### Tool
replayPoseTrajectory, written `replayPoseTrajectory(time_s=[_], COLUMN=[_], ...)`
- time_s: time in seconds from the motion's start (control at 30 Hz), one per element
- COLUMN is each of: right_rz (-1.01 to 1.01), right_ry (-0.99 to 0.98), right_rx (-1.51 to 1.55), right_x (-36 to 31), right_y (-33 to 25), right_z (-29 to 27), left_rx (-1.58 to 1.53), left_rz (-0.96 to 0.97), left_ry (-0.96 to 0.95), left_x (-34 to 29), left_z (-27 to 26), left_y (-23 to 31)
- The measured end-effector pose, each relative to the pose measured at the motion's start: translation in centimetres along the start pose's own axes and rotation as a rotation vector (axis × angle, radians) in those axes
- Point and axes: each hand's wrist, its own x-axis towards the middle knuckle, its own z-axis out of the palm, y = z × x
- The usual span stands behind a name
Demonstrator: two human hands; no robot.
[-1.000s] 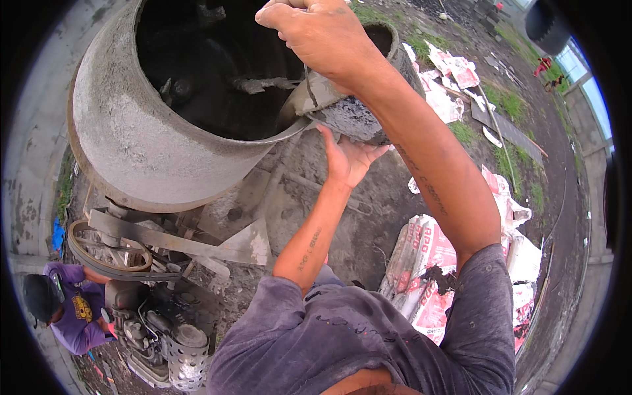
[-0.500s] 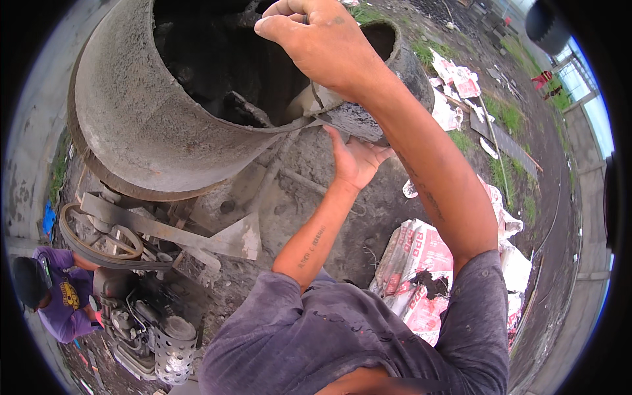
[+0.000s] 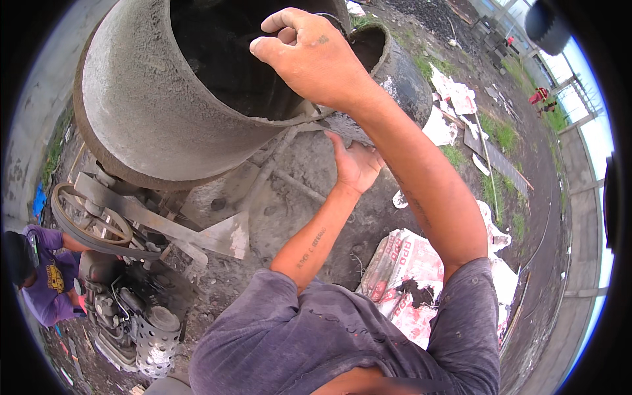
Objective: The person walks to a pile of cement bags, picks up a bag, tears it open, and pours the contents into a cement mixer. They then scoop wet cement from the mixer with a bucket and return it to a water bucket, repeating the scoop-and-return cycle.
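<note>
A cement-crusted bucket [image 3: 409, 85] tilts at the mouth of a large grey concrete mixer drum [image 3: 155, 99]. My left hand [image 3: 356, 164] is under the bucket, palm up with the thumb apart, and supports it from below; its fingertips go out of sight behind my right forearm. Above the drum opening, in front of the bucket's mouth, my right hand [image 3: 309, 56] has its fingers curled and the thumb close to them. A thin dark curved strip passes behind that hand. What its fingers hold, if anything, is hidden.
Below the drum are a spoked pulley wheel [image 3: 92, 214] with a belt and a small engine [image 3: 125, 313]. A person in a purple shirt [image 3: 49, 276] is beside them at left. Printed cement sacks [image 3: 411, 263] lie at my right. Torn white bags [image 3: 454, 95] and planks lie farther off.
My view has shifted slightly. A blade seen inside the drum earlier no longer shows. My right hand sits a little lower in view; my left hand stays under the bucket.
</note>
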Motion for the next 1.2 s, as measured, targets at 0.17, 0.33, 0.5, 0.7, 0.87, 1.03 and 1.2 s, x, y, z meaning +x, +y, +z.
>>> replayPoseTrajectory(time_s=[0.17,0.33,0.5,0.7,0.87,1.03,1.2], right_rz=[-0.146,-0.151,-0.103,-0.129,0.065,0.259,0.59], right_ry=[0.065,0.012,-0.141,0.078,0.426,0.702,1.103], right_rx=[-0.117,-0.18,-0.172,-0.186,0.101,0.35,0.252], right_x=[0.1,0.4,0.9,0.6,-4.1,-15.6,-34.3], right_y=[0.7,0.4,0.2,1.6,4.7,8.6,10.9], right_z=[2.6,4.5,6.1,4.6,-4.3,-10.7,-10.0], left_rx=[0.029,0.361,0.393,0.608,0.212,0.646,1.065], left_rz=[0.048,0.149,0.202,0.272,0.099,-0.109,-0.566], left_ry=[-0.124,-0.156,-0.048,0.065,0.078,0.093,0.203], left_x=[0.4,2.4,3.3,3.3,2.3,-0.6,-10.9], left_z=[-1.0,-3.3,-3.2,-0.9,-2.7,-7.9,-14.3], left_y=[-0.3,0.2,-0.1,1.4,2.9,-0.2,-7.3])
